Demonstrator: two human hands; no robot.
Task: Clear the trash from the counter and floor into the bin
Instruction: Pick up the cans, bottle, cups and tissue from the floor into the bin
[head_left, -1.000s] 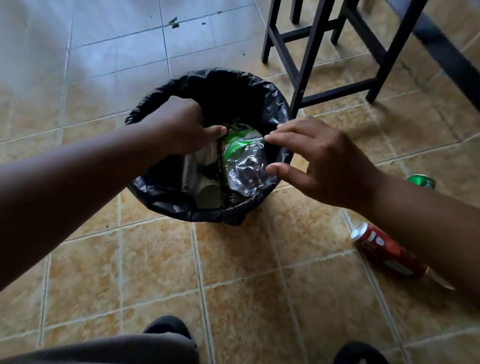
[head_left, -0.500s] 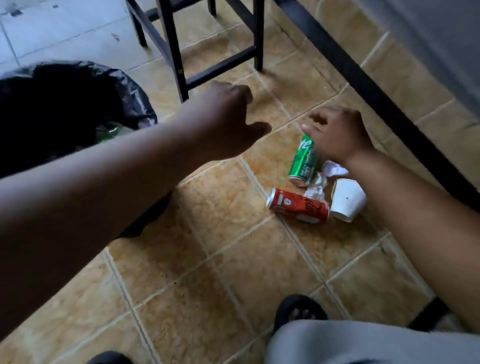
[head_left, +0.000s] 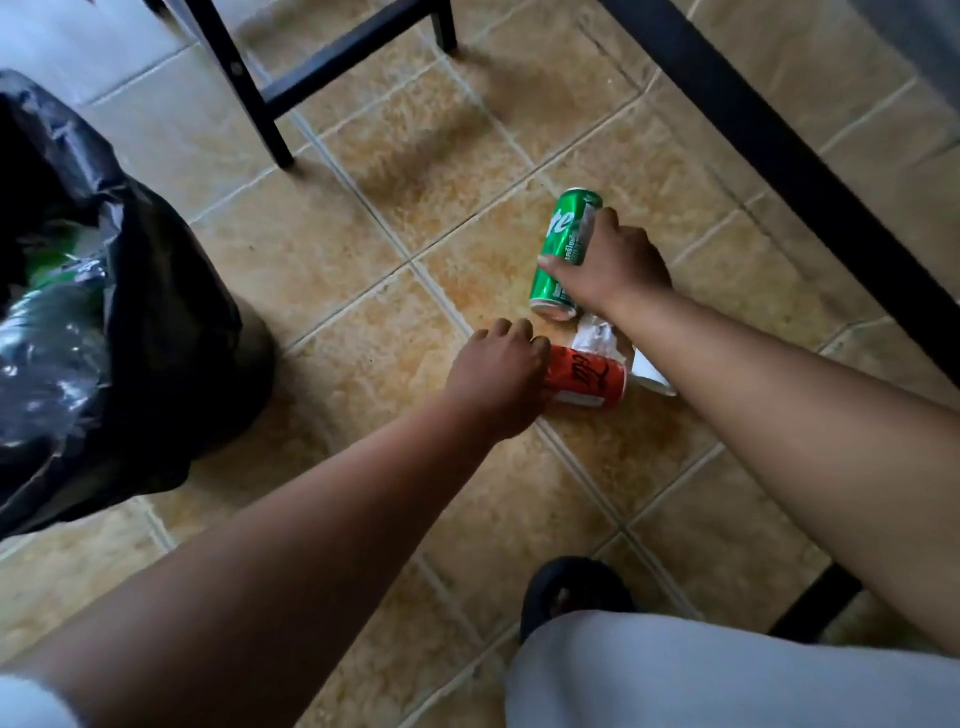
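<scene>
Gripping smooth metal cylinders, left hand (head_left: 496, 371) clasps red can (head_left: 584, 379), right hand (head_left: 615, 265) green can (head_left: 563, 244).

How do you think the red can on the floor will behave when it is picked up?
The red can lies on its side on smooth tile, so it would probably roll if nudged. It looks undented and likely rigid. The left hand grips one end, so it may tilt when lifted.

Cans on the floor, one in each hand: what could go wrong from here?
1. The left hand grips only the end of the red can, so it could slip or tip when lifted.
2. The right hand closes over the green can; leftover liquid could spill on the tiles.
3. The crumpled paper and white cup lie partly under the right forearm and could get missed.
</scene>
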